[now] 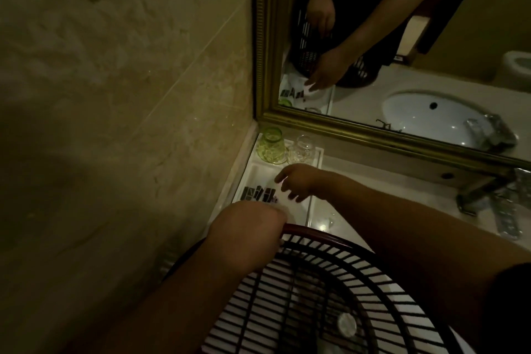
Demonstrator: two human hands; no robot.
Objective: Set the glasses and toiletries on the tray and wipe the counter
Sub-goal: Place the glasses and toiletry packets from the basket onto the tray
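Reaching over the tray at the centre of the frame, our right hand hovers with its fingers loosely spread and drooping toward the dark packets of toiletries. Nothing shows between the fingertips, and the reflection in the mirror at the upper right also shows a flat, loose hand. We judge it is there to lay out or straighten the packets, which lie in a row in the tray's near part, just left of and below the hand.

Both glasses are already on the tray, at its far end just above the hand. We see the green glass tight in the corner by the wall and the clear glass just beside it on the right. In this dim light we cannot tell whether they stand mouth up or mouth down. The tray is pushed into the corner where wall meets mirror frame, which we think keeps it out of the way of wiping the surface. A few bright drops show on that surface just right of the tray.

Our left hand, in the lower middle, curls over the rim of the dark slatted basket that fills the bottom of the frame. We take it that this grip steadies the basket so the right hand can draw from it. Wiping looks not yet begun, since no cloth is in view.
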